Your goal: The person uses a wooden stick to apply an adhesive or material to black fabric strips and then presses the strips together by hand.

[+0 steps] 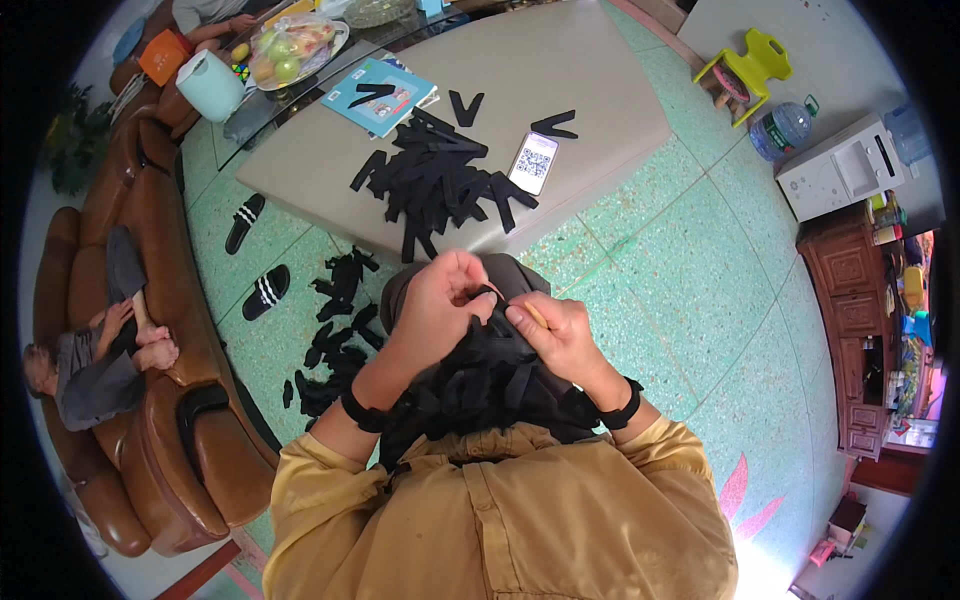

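Over my lap, my left hand (440, 308) is closed, its fingertips pinching a black fabric piece (487, 293). Close beside it, my right hand (560, 338) wraps round a thin tool with a tan, wood-coloured handle (535, 314). The tool's tip meets the black piece near my left fingertips; its exact shape is too small to tell. More black fabric pieces (480, 385) lie heaped on my lap under both hands. Just ahead, a pile of folded black strips (435, 175) covers the near part of a beige padded bench (560, 60).
A phone (534, 163) and a blue booklet (385, 98) lie on the bench. Black pieces (335, 350) and slippers (266, 292) are on the green floor to the left. Someone sits on a brown sofa (160, 440). A green chair (750, 70) stands far right.
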{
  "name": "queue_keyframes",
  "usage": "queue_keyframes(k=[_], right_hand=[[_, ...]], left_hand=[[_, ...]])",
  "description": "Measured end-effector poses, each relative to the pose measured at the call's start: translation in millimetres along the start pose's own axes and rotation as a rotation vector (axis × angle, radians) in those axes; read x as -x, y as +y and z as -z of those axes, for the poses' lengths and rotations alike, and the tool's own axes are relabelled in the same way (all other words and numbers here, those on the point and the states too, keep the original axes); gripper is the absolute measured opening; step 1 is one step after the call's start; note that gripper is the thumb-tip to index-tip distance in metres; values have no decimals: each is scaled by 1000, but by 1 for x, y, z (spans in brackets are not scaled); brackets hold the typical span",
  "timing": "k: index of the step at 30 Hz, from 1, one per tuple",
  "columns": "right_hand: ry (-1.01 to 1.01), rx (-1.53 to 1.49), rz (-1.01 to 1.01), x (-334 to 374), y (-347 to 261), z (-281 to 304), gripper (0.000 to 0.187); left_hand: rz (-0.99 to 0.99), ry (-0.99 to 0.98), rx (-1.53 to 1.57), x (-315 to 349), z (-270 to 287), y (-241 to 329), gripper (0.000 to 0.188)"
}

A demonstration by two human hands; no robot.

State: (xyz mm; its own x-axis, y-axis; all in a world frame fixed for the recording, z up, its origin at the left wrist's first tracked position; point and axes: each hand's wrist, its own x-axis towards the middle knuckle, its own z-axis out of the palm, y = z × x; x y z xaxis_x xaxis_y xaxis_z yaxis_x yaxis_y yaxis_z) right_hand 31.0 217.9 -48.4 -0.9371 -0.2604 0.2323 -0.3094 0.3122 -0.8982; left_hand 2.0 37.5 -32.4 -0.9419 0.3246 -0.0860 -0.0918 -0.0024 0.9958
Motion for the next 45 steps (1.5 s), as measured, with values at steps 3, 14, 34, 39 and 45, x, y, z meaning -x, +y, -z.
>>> queue_keyframes(k=[3, 14, 34, 39, 45], right_hand=[[-123, -85, -121, -7, 6, 9, 15], [-164, -462, -441, -27, 42, 28, 8], [-74, 8, -152, -13, 24, 0, 19], [12, 125, 174, -10, 36, -4, 12], [119, 250, 287, -16, 35, -15, 10]], left_hand=[[-3, -106, 59, -4, 7, -10, 10], [400, -287, -93, -5, 17, -25, 8], [31, 191, -198, 10, -1, -43, 18], [195, 18, -48, 1, 10, -34, 12], [188, -18, -107, 1, 1, -35, 12]])
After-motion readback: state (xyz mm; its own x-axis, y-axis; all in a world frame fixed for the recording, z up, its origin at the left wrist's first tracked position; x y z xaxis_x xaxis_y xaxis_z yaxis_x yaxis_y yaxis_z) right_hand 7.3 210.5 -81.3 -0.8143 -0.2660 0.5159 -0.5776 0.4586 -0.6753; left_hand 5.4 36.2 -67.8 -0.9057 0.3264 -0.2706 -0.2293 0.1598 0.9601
